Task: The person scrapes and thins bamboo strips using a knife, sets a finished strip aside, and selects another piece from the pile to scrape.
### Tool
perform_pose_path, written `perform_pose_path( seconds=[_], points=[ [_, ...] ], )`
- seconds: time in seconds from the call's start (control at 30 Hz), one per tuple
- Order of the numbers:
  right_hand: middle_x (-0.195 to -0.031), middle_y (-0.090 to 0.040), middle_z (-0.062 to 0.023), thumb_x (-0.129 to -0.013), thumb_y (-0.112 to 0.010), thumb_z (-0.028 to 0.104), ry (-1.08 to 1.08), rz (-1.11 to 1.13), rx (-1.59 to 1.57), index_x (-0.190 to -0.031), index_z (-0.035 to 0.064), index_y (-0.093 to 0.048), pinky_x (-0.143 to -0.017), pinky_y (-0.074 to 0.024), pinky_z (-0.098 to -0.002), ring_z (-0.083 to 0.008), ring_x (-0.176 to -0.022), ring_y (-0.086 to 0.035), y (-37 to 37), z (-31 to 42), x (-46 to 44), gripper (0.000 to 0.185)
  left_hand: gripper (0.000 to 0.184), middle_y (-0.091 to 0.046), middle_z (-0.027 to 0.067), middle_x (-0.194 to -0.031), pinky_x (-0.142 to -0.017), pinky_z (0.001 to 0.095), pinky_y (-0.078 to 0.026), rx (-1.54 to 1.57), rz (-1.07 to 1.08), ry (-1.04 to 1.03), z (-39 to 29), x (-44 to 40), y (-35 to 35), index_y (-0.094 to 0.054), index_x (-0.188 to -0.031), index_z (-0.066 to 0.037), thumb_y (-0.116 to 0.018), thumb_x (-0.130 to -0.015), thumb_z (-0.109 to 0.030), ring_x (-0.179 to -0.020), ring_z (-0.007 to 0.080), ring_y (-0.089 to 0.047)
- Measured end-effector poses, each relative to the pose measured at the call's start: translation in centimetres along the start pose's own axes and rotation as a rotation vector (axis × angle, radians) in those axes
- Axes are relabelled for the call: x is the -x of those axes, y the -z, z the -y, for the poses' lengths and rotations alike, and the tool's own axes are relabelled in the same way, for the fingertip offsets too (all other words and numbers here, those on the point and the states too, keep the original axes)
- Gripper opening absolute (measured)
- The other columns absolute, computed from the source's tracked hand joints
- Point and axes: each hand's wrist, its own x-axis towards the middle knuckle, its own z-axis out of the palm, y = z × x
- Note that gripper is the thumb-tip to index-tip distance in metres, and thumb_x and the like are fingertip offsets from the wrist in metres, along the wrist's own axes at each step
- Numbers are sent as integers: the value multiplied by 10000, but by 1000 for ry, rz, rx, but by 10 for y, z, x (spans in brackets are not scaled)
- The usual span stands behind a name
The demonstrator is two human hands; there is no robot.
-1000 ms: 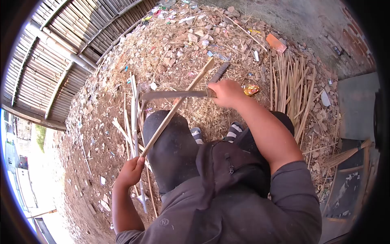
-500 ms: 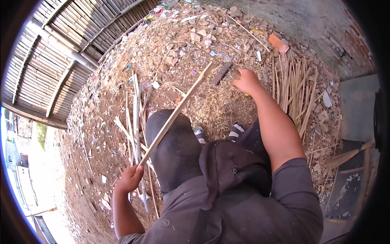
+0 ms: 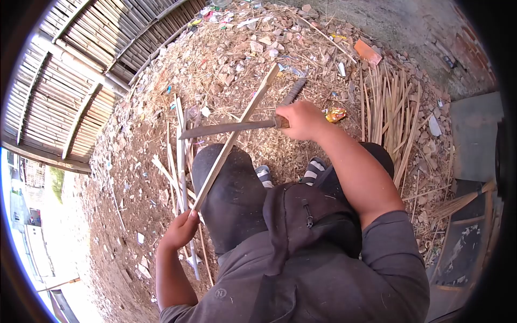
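Observation:
My left hand [image 3: 180, 230] is closed around the lower end of a long bamboo strip [image 3: 250, 110], which slants up and away to the right over my knee. In my right hand [image 3: 304, 121] is the handle of a machete [image 3: 226, 129], its dark, slightly curved blade pointing left. The blade crosses the strip at mid-length; whether they touch I cannot tell. Behind my right hand a dark ridged bar [image 3: 294, 90] lies on the ground, partly hidden by the hand.
Several split strips [image 3: 180, 156] lie left of my knee. A larger bundle of strips [image 3: 385, 102] lies on the right, near a brick piece [image 3: 368, 52]. Rubble and litter cover the ground. A bamboo fence [image 3: 59, 86] stands left, a wall [image 3: 388, 21] at the back right.
My right hand has moved left and slightly nearer, bringing the machete blade into clear view across the strip. The strip has tilted a little more upright, and my left hand has shifted slightly right.

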Motion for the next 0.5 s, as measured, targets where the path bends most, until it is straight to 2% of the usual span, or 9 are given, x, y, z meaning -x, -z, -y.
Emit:
perform_pose_path(
  seconds=[0.1, 0.2, 0.23, 0.33, 0.43, 0.5],
  points=[
    [-755, -676, -143, -755, -717, 231, 10, 38, 40, -885, 109, -643, -686, -528, -515, -389, -787, -687, -2, -1, 0, 193, 460, -506, -47, -715, -572, 273, -383, -23, -18, -7, -3, -1, -2, -575, -898, -65, -430, -1106, -449, -640, 71, -436],
    [-825, -711, -132, -782, -693, 232, -148, 46, -108, -932, 116, -658, -743, -554, -507, -364, -824, -709, -11, -19, -4, 193, 466, -500, -46, -697, -552, 274, -375, 8, -1, 53, -11, -1, -2, -574, -891, -67, -426, -1106, -453, -614, 74, -429],
    [-839, -714, -134, -790, -693, 232, -176, 37, -59, -953, 117, -674, -758, -556, -496, -357, -840, -710, -14, -16, -5, 200, 468, -497, -45, -690, -542, 274, -372, 30, 11, 87, -13, 0, -1, -572, -886, -69, -424, -1106, -454, -603, 75, -426],
    [-853, -716, -137, -795, -694, 233, -11, 16, 59, -985, 131, -691, -760, -557, -495, -357, -851, -711, -6, 3, -3, 215, 420, -473, -33, -669, -488, 267, -363, 85, 102, 127, -16, -3, 5, -552, -911, -92, -410, -1111, -432, -539, 88, -427],
    [-866, -717, -145, -810, -687, 226, -119, 133, 101, -1009, 137, -700, -773, -559, -498, -359, -881, -711, -7, -6, -8, 219, 479, -444, -43, -632, -479, 270, -328, 48, 175, 133, -19, 1, 3, -545, -880, -87, -411, -1102, -490, -523, 85, -388],
    [-873, -716, -152, -817, -690, 228, -306, 41, -16, -1000, 134, -698, -776, -559, -506, -367, -886, -708, -26, -34, -5, 206, 476, -435, -42, -622, -466, 271, -321, 76, 198, 194, -30, 5, 2, -536, -883, -92, -411, -1100, -496, -509, 88, -380]
  ],
)
